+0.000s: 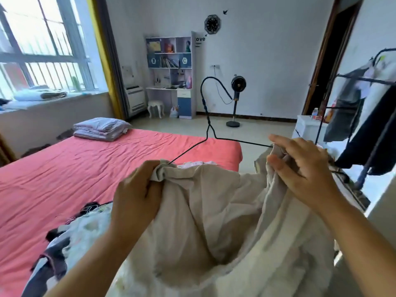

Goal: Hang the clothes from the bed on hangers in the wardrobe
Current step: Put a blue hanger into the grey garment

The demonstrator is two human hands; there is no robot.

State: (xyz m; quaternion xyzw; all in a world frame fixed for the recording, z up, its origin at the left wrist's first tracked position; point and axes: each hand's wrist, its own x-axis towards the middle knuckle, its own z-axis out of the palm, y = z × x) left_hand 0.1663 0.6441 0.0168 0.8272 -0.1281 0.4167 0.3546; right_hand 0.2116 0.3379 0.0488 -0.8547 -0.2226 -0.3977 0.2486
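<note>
Head view: a beige garment is held up over the near end of a bed covered in a coral-red sheet.
Garment: both shoulder ends are bunched in the hands; the rest is draped downward between and below the forearms.
Hanger: a thin black wire hanger is threaded into the garment, its two arms running down into the cloth at either hand, its hook raised above and curved to the right.
Left hand: the left hand is clenched on the left end of the garment, fingers curled round a wad of cloth where the hanger arm enters.
Right hand: the right hand is pinched on the right end, thumb and fingers closed on a fold at the hanger's other tip.
Other clothes: a heap of patterned clothes is seen on the bed at lower left, beside the left forearm.
Bedding: folded quilts are stacked at the far end of the bed.
Rack: a dark metal rack with clothes already hung is seen at the right.
Room: a desk with shelves and a standing fan are placed against the far wall.
</note>
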